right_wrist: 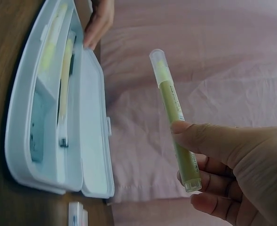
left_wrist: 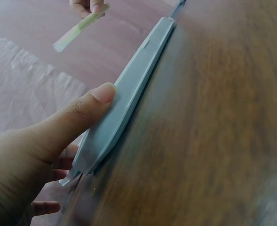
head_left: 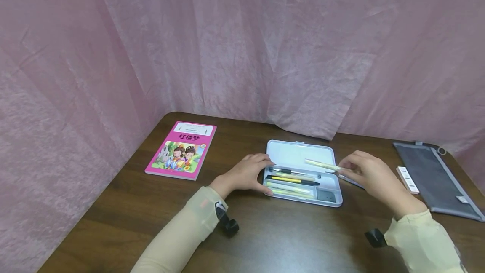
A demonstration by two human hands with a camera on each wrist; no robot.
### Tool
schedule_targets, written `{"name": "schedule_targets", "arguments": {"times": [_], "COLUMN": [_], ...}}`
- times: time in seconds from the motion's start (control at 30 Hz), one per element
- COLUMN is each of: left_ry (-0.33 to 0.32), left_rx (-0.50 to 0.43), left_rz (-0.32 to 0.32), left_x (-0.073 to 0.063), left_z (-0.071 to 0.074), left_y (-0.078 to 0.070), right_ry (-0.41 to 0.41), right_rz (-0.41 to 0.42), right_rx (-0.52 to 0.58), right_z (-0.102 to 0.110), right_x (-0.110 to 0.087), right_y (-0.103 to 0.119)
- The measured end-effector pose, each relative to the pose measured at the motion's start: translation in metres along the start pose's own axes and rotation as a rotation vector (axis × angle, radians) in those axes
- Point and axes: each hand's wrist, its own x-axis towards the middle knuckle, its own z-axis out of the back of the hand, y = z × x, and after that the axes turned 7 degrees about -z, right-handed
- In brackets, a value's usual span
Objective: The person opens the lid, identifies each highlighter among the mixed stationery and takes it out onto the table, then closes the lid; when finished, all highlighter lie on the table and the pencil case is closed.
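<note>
Currently, head view: pale-blue plastic pencil case [head_left: 322, 153] lies open on dark-brown wooden table [head_left: 295, 239], well in from the far edge, where a pink velvety curtain [head_left: 227, 45] hangs. Wood separates case from pink illustrated paperback book [head_left: 181, 151] at left; small white oblong block [head_left: 408, 179] and grey mesh zip pouch [head_left: 435, 176] at right. Left hand [head_left: 246, 174], thumb and fingers parted, grips case's left end. Right hand [head_left: 365, 174], fingers curled in, pinches slim yellow highlighter [head_left: 322, 164] near case's right side.

Left wrist view: thumb [left_wrist: 89, 106] lies along case's near outer wall, hidden from the head; highlighter held up, apart from case.

Right wrist view: only here does lettering on the barrel show; thumb on one side, fingers on the other.
</note>
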Motion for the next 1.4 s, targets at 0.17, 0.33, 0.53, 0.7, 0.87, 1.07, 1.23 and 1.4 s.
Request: {"name": "schedule_targets", "arguments": {"times": [0.17,0.33,0.53,0.7,0.87,1.07,1.23,1.4], "left_ry": [-0.001,-0.001,0.001,-0.011,-0.017,-0.011,-0.013,-0.015], "left_rx": [-0.012,-0.016,-0.028,-0.014,-0.005,-0.017,-0.013,-0.003], "left_rz": [-0.001,-0.002,-0.001,-0.007,-0.008,0.000,-0.001,-0.009], "left_x": [-0.001,-0.001,-0.001,-0.001,-0.001,-0.001,-0.001,0.000], "left_z": [0.001,0.001,0.000,0.000,0.001,0.001,0.001,0.001], "left_y": [0.000,0.000,0.000,-0.001,-0.002,-0.002,-0.001,-0.001], "right_ry": [-0.024,-0.045,-0.047,-0.069,-0.086,-0.076,-0.079,-0.090], "right_rz": [-0.039,-0.054,-0.059,-0.063,-0.069,-0.082,-0.085,-0.089], "right_rx": [0.001,-0.006,-0.014,-0.018,-0.023,-0.018,-0.031,-0.036], "right_z": [0.001,0.001,-0.002,-0.006,-0.011,-0.016,-0.020,-0.026], "right_x": [-0.010,-0.019,-0.028,-0.036,-0.044,-0.053,-0.059,-0.065], "right_y": [-0.009,-0.019,-0.032,-0.043,-0.054,-0.066,-0.073,-0.081]}}
